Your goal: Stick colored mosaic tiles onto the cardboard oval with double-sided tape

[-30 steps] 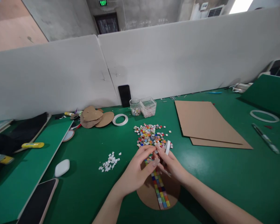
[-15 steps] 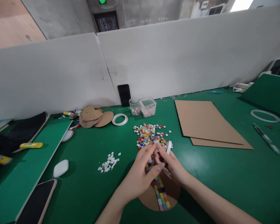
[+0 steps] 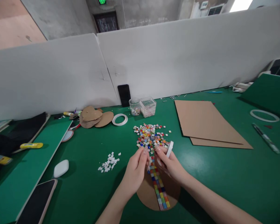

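Observation:
Just above a round cardboard disc (image 3: 144,196), my left hand (image 3: 135,169) pinches thumb and fingers together at the left of a mosaic strip. Whatever is between those fingertips is too small to make out. My right hand (image 3: 171,165) is closed around a slim white object (image 3: 170,149), which sticks up past the knuckles; its kind is unclear. Its thumb and forefinger meet near the strip's top end. The strip of small coloured tiles (image 3: 160,188) runs down the disc in rows. Beyond both hands lies a pile of loose mosaic tiles (image 3: 149,133).
White tile bits (image 3: 109,162) lie to the left. Behind the pile stand a clear cup (image 3: 134,107) and a clear box (image 3: 148,107). Cardboard sheets (image 3: 200,121) lie right, cardboard discs (image 3: 91,114) back left. A white earbud case (image 3: 61,168) and a phone (image 3: 37,202) are left.
My hands have moved apart, the left one shifting left and its fingertips leaving the right hand's. More of the tile strip now shows between them. The white object stays in my right hand.

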`<state>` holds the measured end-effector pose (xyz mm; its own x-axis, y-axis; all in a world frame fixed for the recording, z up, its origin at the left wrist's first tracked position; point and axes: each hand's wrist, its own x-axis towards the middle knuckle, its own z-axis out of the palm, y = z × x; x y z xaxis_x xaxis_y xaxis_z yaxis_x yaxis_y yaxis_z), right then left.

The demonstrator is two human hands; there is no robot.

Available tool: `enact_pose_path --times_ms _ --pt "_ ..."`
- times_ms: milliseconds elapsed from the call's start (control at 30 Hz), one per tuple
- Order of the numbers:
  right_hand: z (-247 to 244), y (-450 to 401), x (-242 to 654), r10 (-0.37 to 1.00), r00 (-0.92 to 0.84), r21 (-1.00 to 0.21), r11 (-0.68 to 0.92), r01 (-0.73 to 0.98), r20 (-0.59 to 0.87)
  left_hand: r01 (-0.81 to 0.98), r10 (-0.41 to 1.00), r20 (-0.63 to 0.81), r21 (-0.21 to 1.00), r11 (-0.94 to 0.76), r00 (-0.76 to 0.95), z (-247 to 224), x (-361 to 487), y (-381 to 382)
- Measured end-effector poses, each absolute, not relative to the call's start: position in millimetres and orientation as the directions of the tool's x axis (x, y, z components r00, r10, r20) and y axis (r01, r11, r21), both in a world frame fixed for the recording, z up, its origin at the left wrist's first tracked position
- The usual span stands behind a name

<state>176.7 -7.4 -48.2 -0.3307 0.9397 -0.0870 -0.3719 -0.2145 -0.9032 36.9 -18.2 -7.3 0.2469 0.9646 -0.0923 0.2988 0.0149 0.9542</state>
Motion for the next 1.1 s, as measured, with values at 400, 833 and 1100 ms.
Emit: enact_pose_path --times_ms 400,833,1100 --pt "-38.8 -12.2 175.4 0.936 -0.349 -0.984 -0.022 -0.175 0.041 0.388 0.931 -0.156 0.921 0.017 0.330 -15.6 38.3 -20.7" --pt "-53.4 -4.4 175.5 0.969 -0.247 -0.962 -0.084 -0.259 -0.018 0.580 0.961 -0.123 0.813 -0.044 0.246 -4.4 20.2 -11.4" --pt "-78.0 1.5 167.8 0.989 -0.138 -0.994 0.043 -0.096 0.057 0.876 0.990 -0.100 0.482 -0.037 0.096 -59.8 32.7 -50.6"
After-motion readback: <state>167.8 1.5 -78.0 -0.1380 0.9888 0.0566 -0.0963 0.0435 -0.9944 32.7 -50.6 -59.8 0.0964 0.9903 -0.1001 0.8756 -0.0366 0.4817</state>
